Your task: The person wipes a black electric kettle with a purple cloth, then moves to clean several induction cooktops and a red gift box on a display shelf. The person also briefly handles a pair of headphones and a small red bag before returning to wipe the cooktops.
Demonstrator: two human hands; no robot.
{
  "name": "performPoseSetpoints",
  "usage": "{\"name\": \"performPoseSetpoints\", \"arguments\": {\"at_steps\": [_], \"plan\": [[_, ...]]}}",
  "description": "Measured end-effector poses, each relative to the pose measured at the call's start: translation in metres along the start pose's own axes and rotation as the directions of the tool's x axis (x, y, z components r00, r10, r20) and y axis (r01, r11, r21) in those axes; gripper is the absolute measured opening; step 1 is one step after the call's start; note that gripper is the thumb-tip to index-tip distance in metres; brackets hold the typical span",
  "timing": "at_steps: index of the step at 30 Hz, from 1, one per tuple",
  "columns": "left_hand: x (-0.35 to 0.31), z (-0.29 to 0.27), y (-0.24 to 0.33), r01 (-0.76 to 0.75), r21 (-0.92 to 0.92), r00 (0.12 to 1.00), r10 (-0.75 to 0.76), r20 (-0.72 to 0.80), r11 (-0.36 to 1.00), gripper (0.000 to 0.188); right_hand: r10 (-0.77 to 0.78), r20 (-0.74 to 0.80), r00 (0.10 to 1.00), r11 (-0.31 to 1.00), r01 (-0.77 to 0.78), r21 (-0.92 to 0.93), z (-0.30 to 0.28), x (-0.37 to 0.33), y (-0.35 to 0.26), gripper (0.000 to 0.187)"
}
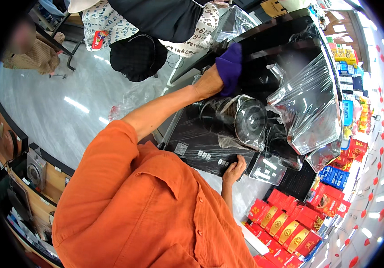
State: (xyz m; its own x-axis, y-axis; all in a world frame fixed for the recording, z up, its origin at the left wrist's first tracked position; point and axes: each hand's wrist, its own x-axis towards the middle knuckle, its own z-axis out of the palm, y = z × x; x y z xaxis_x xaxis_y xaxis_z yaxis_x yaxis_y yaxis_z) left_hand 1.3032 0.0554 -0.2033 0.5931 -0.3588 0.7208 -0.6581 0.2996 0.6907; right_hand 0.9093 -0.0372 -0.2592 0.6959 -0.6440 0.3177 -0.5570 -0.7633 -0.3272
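Note:
My left hand (210,83), arm stretched out, holds a purple cloth (230,67) against a large black glossy appliance (256,67), which looks like a range hood; the cloth hides most of the fingers. Below it sits a dark cylindrical part (250,120) wrapped in clear plastic. My right hand (235,169) rests with fingers stretched on the near edge of a black panel (187,138) that bears small pale labels. Clear plastic film (308,98) covers the appliance's right side, creased and shiny.
Black and patterned fabric (151,18) hangs at the top, above a black hat (138,57). Stacked red boxes (285,228) stand at lower right, and shelves of packaged goods (348,89) beyond. Display cases (44,174) line the left. A person (33,53) is at the far left.

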Motion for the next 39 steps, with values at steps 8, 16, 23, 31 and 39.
{"name": "performPoseSetpoints", "arguments": {"at_steps": [8,16,23,31,39], "plan": [[0.011,-0.007,-0.037,-0.571,0.666,0.819,0.396,0.416,0.481,0.042,0.032,-0.005,0.999,0.999,-0.032,-0.02,0.001,0.004,-0.003,0.039],[0.033,0.023,-0.012,-0.793,0.551,0.608,0.297,0.736,0.259,0.063,0.006,-0.044,0.999,0.998,-0.008,-0.057,0.003,0.003,0.003,0.037],[0.029,0.035,-0.062,-0.889,0.275,0.409,0.368,0.835,0.365,0.036,-0.003,-0.095,0.995,0.998,-0.002,-0.055,-0.001,0.005,-0.001,0.035],[0.048,-0.005,-0.038,-0.967,0.119,0.185,0.3,0.936,0.225,0.056,0.09,-0.149,0.985,0.996,-0.09,0.002,-0.005,0.008,-0.005,0.029],[0.071,-0.032,-0.003,-0.979,0.198,0.202,0.082,0.976,0.049,0.062,0.151,-0.246,0.958,0.988,-0.135,0.08,-0.007,0.005,-0.004,0.024]]}}
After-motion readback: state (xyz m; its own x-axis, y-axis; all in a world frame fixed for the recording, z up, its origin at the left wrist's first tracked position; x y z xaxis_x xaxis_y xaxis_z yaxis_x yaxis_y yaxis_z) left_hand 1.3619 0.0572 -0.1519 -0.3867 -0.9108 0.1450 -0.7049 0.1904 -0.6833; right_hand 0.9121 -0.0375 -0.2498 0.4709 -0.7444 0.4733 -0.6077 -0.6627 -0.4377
